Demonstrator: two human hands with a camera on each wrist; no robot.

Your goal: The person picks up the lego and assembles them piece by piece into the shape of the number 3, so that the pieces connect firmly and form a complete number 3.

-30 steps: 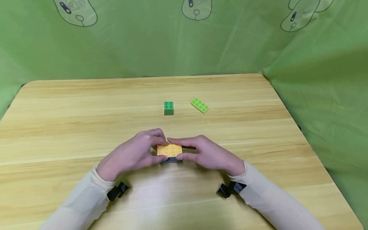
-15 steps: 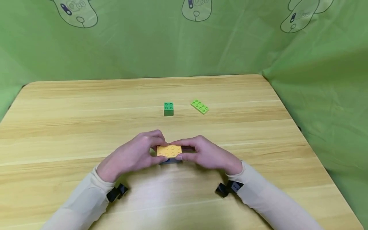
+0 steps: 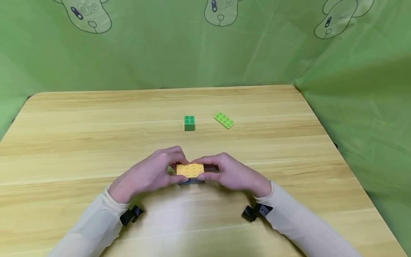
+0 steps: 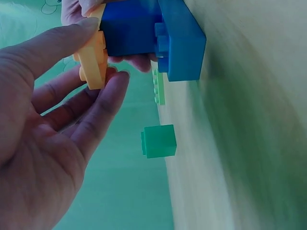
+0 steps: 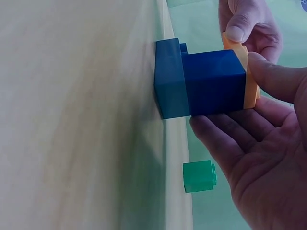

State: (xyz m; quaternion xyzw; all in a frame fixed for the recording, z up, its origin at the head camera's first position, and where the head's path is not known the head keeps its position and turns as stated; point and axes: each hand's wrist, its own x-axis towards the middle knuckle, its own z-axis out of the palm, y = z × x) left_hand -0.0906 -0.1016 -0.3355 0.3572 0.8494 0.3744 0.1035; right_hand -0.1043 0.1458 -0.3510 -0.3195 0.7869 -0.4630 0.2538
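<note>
A yellow-orange studded plate [image 3: 190,171] tops a stack at the front middle of the table. Beneath it are a dark blue brick [image 5: 216,79] and a wider grey-blue brick [image 4: 186,45], which stands on the table. In the left wrist view the plate juts out past one side of the dark blue brick. My left hand [image 3: 154,170] pinches the plate's left end between thumb and fingers. With thumb on the near edge and fingers along the far side, my right hand [image 3: 237,173] holds the right end of the plate and touches the dark blue brick.
Farther back on the wooden table [image 3: 96,125] stands a green brick [image 3: 189,123] with a studded top. To its right lies a light green plate [image 3: 224,120], set at a slant. Green cloth [image 3: 160,53] hangs behind the table and along its right side.
My right index finger has come in closer to the plate's far edge. The left hand and the stack look nearly the same; the head view has shifted slightly.
</note>
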